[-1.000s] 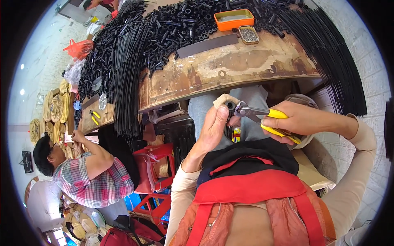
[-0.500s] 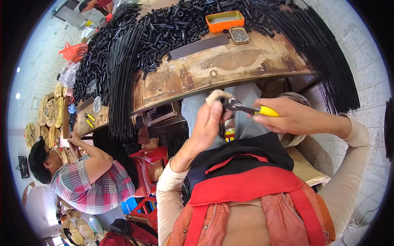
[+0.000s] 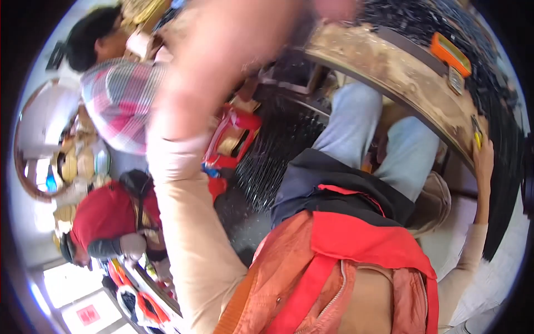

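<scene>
My left hand is raised close up at the top of the view, smeared by motion. Its fingers run into the upper edge, so whether anything is in them is hidden. Far off at the right, my right hand is closed around a pair of pliers with yellow handles. The pliers' dark jaws lie over the right end of the wooden workbench. Close to them is a small tray of tiny metal pieces, beside an orange box.
Black parts are heaped along the bench's far side, behind a dark flat strip. Long black rods hang at the right. At the left sits a co-worker in plaid, near a red stool; another person wears red.
My hands have parted from in front of my lap, where the pliers met a black tubular part in my left hand. The left rose leftward; the right went to the bench. The view swung left.
</scene>
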`<state>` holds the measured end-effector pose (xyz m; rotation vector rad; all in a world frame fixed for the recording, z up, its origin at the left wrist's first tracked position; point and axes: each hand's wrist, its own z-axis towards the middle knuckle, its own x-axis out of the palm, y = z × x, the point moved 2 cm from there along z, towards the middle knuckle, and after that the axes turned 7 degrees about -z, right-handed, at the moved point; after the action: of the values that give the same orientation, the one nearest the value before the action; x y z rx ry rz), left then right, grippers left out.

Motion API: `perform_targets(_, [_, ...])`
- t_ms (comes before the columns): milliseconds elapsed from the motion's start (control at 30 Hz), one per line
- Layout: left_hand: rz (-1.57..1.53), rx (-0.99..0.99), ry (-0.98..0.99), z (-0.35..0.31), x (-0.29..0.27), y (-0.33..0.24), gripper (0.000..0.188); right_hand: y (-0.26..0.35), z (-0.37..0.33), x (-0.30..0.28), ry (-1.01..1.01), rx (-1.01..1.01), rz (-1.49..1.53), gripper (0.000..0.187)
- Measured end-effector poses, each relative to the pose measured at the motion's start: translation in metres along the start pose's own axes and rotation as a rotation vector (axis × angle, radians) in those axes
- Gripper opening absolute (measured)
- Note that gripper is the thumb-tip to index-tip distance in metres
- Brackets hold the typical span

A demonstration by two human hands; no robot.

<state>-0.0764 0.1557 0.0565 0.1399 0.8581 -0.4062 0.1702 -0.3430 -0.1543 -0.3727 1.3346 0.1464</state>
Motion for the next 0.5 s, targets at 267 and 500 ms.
perform_targets(267, [-0.501, -0.665, 0.386, -0.223, 0.192, 0.03, 0.032, -0.024, 0.018, 0.042, 0.021, -0.19, 0.032, 0.042])
perform_targets(500, [0.114, -1.065, 0.493, -0.452, 0.301, 0.03, 0.072, -0.025, 0.005, 0.029, -0.002, -0.155, -0.011, 0.042])
